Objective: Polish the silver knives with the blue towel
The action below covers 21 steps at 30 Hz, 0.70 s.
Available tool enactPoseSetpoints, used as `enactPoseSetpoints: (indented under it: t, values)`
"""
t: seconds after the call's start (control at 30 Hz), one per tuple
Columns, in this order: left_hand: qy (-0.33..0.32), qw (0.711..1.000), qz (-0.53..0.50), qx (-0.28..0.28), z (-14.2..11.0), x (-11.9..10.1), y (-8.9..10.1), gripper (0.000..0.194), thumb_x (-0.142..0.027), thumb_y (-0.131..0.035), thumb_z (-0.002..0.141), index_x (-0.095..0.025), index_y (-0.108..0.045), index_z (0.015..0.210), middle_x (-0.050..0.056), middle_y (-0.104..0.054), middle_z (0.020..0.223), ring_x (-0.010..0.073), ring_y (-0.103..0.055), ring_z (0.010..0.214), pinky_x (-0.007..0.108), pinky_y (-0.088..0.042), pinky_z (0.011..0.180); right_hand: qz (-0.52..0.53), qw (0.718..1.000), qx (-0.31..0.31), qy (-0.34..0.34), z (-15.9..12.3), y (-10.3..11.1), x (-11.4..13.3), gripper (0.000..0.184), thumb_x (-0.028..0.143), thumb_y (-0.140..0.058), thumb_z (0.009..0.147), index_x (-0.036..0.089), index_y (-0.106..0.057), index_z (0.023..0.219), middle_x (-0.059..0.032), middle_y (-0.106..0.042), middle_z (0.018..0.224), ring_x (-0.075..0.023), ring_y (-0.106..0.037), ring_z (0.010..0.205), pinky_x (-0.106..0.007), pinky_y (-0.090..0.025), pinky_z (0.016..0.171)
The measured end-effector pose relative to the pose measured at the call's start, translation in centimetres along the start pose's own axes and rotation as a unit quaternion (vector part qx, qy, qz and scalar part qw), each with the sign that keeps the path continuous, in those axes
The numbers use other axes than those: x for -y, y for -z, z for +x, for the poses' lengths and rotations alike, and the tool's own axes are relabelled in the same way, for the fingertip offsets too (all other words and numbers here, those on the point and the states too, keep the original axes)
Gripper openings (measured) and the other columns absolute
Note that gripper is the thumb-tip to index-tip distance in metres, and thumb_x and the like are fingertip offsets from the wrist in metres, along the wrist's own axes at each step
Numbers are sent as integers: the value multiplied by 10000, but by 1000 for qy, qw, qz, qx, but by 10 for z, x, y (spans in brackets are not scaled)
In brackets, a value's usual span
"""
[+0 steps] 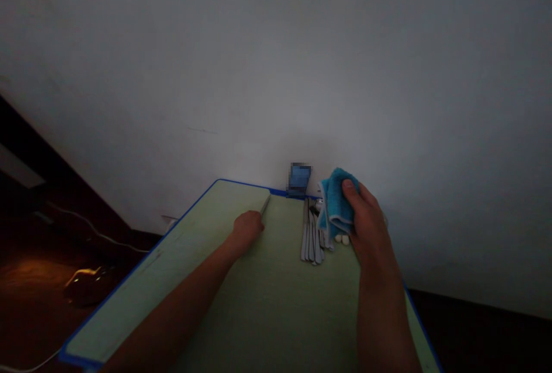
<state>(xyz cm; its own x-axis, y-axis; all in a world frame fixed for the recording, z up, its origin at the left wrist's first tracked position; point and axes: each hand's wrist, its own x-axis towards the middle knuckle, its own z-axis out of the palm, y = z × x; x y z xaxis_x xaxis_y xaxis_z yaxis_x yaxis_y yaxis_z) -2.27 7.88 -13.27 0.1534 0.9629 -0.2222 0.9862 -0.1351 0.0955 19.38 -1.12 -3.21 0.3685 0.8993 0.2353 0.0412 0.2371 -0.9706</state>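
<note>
My left hand (248, 230) is closed around the handle of a table knife (266, 203), whose blade points up and away toward the table's far edge. My right hand (371, 218) grips a folded blue cloth (338, 203) with pale edging, thumb on top. Below and left of the cloth lies a row of metal cutlery (311, 241), handles toward me, with a spoon's bowl showing near the cloth. Two small whitish rounded ends (342, 239) stick out under the cloth; what they belong to is hidden.
The pale green table (276, 304) has a blue rim and stands against a grey wall (276, 74). At its far edge a pixelated, phone-like object (299, 180) leans upright. A white cable (99, 234) and a dark shiny object (88, 285) are at the left, beyond the table.
</note>
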Motion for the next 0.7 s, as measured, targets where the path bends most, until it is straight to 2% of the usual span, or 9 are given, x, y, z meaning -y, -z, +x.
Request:
enactPoseSetpoints:
  t: [0.1,0.27,0.4,0.53,0.63,0.7]
  values:
    - [2,1000,-4,-10,-1,3,-1,292,-318,-544,891,-142,-568,1122,87,-588,1136,209,-589,989,419,-497,841,13,999,-17,-43,1,-1,0,446,561,-601,754,254,-645,1075,-23,-681,924,-152,-617,689,-267,-511,578]
    - [9,999,-27,-22,0,14,0,290,-324,-542,891,-140,-571,1113,85,-593,1123,209,-589,987,418,-492,843,-12,998,-31,-55,1,-3,0,478,578,-619,729,253,-650,1078,-43,-681,1009,-203,-639,839,-302,-532,666]
    - [9,998,-63,-24,6,25,4,265,-337,-543,888,-136,-591,1055,74,-612,1067,198,-595,956,406,-488,835,-10,998,-15,-62,2,-6,0,489,587,-615,725,235,-646,1064,-40,-683,928,-192,-632,765,-295,-525,614]
    - [-3,992,-122,-28,10,32,13,212,-324,-549,870,-126,-610,915,55,-635,918,171,-599,842,352,-475,770,-32,998,13,-57,4,-9,-1,479,608,-594,730,218,-642,1004,-23,-654,829,-179,-596,707,-292,-496,589]
    - [-37,982,-181,-39,7,31,27,150,-244,-511,815,-133,-609,789,60,-636,775,166,-581,741,273,-420,664,-71,995,42,-47,4,-11,0,432,614,-559,755,226,-625,931,-1,-617,793,-166,-565,705,-286,-472,614]
    - [-71,971,-224,-44,2,27,37,167,-263,-469,790,-156,-586,736,34,-614,710,158,-560,690,249,-387,613,-92,993,63,-38,4,-12,1,404,604,-538,775,229,-605,909,10,-593,774,-158,-548,698,-277,-455,607]
